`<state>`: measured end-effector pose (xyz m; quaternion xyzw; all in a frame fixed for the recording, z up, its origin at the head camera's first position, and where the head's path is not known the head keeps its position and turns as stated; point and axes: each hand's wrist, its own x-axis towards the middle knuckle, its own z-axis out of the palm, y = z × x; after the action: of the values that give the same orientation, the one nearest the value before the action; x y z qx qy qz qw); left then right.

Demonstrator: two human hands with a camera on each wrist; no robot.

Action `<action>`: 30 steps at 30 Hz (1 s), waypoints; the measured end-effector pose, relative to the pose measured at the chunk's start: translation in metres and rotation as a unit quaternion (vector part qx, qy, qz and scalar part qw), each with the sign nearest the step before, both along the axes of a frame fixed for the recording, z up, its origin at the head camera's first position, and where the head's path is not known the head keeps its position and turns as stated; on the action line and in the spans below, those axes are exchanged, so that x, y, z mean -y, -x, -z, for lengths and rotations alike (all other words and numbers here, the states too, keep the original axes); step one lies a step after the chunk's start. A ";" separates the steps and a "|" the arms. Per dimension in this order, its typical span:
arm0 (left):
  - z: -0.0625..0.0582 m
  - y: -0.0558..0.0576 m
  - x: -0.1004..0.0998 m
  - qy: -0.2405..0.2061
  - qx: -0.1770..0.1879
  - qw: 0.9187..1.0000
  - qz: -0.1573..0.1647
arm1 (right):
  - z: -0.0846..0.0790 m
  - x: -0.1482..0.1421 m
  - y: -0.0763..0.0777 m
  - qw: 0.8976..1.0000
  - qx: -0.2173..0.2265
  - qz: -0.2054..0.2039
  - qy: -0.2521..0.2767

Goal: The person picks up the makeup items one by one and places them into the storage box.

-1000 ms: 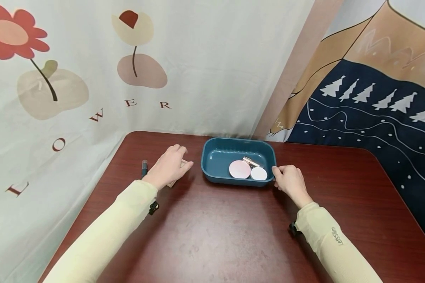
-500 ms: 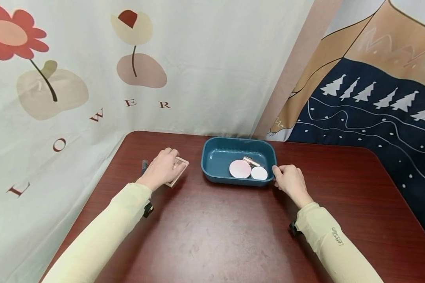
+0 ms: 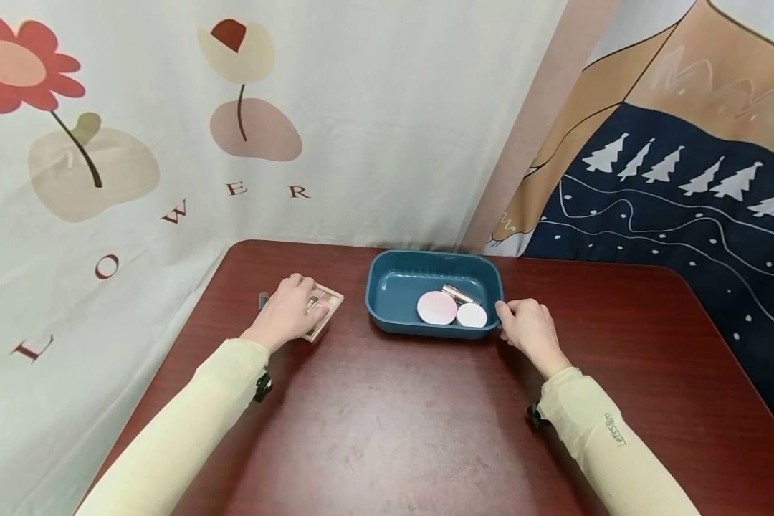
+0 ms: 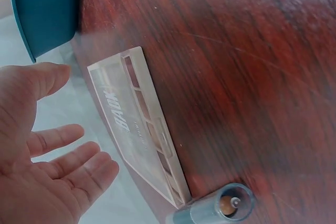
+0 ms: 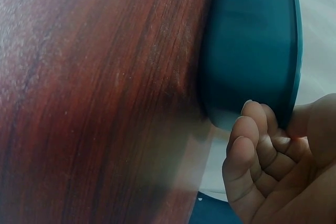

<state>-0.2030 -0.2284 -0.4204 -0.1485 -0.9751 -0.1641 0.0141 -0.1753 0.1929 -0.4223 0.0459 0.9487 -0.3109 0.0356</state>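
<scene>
An eyeshadow palette (image 3: 330,297) with a clear lid and pale frame lies flat on the table. Over it hovers my left hand (image 3: 287,312), its fingers loosely spread and apart from the palette in the left wrist view (image 4: 52,145). A small tube with a clear cap (image 4: 212,206) sits beside the palette, partly cut off by the frame edge. My right hand (image 3: 530,331) pinches the right front rim of a teal plastic basin (image 3: 393,290) between thumb and fingers. Inside lie a pink round compact (image 3: 436,308), a smaller white round case (image 3: 471,316) and a gold-toned lipstick tube (image 3: 458,294).
The dark red wooden table (image 3: 387,430) carries everything. Behind it hangs a white curtain (image 3: 374,129) with flower prints, and a navy and tan cloth (image 3: 671,193) on the right. The basin stands near the table's back edge.
My left hand has drawn back to the left, uncovering more of the palette, which has stayed nearly in place. My right hand keeps its grip on the basin rim.
</scene>
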 end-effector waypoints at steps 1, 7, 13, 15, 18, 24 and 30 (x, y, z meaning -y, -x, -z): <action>0.000 0.000 0.001 0.000 0.001 1.000 -0.001 | 0.000 0.000 0.000 1.000 0.001 0.000 0.000; 0.001 -0.001 0.003 0.006 0.016 1.000 -0.012 | -0.001 0.001 0.000 1.000 0.010 0.001 -0.001; 0.006 -0.002 0.005 0.011 0.035 0.999 -0.027 | 0.000 0.001 0.000 1.000 0.018 0.003 0.001; 0.008 -0.001 0.006 0.014 0.040 0.999 -0.030 | 0.000 0.001 0.000 1.000 0.019 0.004 0.002; 0.009 0.000 0.006 0.017 0.046 0.998 -0.032 | 0.000 0.000 0.000 1.000 0.020 0.005 0.002; 0.012 0.000 0.007 0.018 0.042 0.998 -0.031 | 0.000 0.000 0.000 1.000 0.019 0.004 0.001; 0.014 0.002 0.007 0.027 0.030 0.998 -0.037 | 0.000 0.000 0.001 1.000 0.014 0.002 -0.001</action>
<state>-0.2048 -0.2359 -0.4344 -0.1072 -0.9840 -0.1416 -0.0131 -0.1759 0.1926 -0.4220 0.0524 0.9484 -0.3091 0.0483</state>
